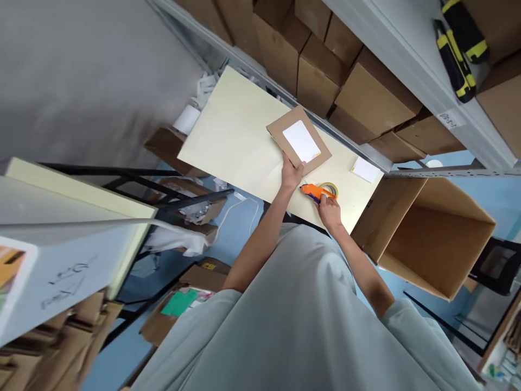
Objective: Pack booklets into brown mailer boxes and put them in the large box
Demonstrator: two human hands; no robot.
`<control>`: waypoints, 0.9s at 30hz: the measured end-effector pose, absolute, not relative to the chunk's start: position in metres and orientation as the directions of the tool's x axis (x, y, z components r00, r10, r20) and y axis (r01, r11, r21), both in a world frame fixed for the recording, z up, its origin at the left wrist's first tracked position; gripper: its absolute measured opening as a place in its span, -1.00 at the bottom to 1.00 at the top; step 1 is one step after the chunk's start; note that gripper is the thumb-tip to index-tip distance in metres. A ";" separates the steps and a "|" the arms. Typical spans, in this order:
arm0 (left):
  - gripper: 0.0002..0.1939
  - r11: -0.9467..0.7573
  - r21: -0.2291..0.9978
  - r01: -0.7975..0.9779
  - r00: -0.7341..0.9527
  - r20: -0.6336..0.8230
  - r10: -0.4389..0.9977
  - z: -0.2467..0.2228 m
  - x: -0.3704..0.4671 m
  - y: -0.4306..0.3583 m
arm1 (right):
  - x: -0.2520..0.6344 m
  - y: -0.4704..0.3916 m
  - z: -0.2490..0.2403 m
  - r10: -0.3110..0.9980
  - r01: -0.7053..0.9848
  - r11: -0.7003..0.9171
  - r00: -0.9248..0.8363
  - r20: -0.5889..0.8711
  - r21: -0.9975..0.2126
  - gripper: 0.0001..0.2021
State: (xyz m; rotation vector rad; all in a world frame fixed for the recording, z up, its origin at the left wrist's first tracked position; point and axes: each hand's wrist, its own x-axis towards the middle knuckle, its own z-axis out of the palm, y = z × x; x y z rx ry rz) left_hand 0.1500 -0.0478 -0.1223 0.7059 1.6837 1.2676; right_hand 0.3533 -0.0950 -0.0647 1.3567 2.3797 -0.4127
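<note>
My left hand [292, 172] is closed on the near corner of a flat brown cardboard box [315, 133], with the thumb on top. A white label [301, 141] covers much of the box's upper face. In my right hand [329, 210] is an orange tape dispenser [312, 191], gripped with the fingers wrapped round it. The tape roll [334, 187] on it shows a yellowish ring. The dispenser is just to the near right of the box, over the pale yellow tabletop [236, 130].
A stack of white labels [365, 169] lies at the table's right end. Beyond it stands a large open carton [443, 233]. Shelves with brown boxes [317, 76] run along the back edge, and cutter knives [453, 60] lie on the upper shelf. A black-framed rack [134, 174] is at left.
</note>
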 end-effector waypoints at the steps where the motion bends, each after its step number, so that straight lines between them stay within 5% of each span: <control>1: 0.19 0.323 0.944 -0.071 -0.455 -0.318 0.832 -0.122 0.150 -0.048 | 0.357 -0.099 -0.064 0.763 0.872 0.484 -0.460 -0.454 -0.069 -0.61; 11: 0.25 0.359 0.933 0.015 -0.357 -0.330 0.874 -0.109 0.144 -0.049 | 0.484 -0.146 -0.037 0.818 0.900 0.436 -0.393 -0.420 0.008 -0.70; 18: 0.15 0.427 0.901 0.076 -0.080 -0.422 0.903 -0.103 0.103 -0.024 | 0.468 -0.139 -0.044 0.782 0.880 0.466 -0.457 -0.424 -0.090 -0.71; 27: 0.04 0.433 0.884 0.177 0.037 -0.446 0.894 -0.100 0.092 -0.007 | 0.475 -0.081 -0.045 0.758 0.886 0.452 -0.444 -0.477 -0.105 -0.64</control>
